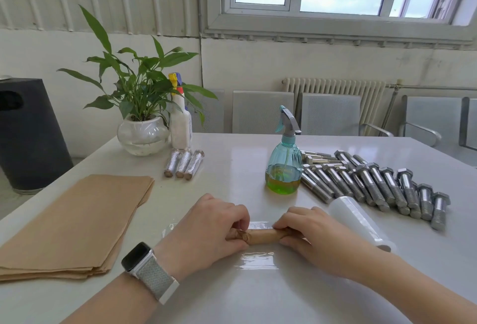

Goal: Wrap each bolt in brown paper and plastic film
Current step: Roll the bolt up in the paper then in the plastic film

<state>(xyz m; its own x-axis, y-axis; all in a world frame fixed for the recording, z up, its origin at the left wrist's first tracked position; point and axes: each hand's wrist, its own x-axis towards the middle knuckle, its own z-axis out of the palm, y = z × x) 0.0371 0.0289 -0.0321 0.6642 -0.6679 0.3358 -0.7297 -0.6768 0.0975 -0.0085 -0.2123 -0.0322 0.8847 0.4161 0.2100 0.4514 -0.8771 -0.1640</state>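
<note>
We've got the paper-wrapped bolt [260, 236] lying sideways near the front of the surface [232, 166], on a clear sheet of plastic film [259, 259] spread flat under it; our left hand [206, 230] has its grip curled round the twisted left end and our right hand [312, 236] pinches the right end, so both are clamped on that bolt. There's a watch [148, 269] on the left wrist.

Room-wise: the middle strip of the surface behind our hands is open up to the spray bottle [284, 168]; the left edge runs close past the stack of brown paper [74, 223], and the film roll [358, 223] sits just beside the right hand.

Counts: three finished wrapped bolts [183, 164] in a row by the plant bowl [142, 135]; one white spray bottle [180, 122] behind them; one green-liquid spray bottle; one film roll; bare bolts [374, 184] in a pile on the right, roughly twenty, too overlapped for us to count exactly; the paper stack is several sheets, can't tell how many.
</note>
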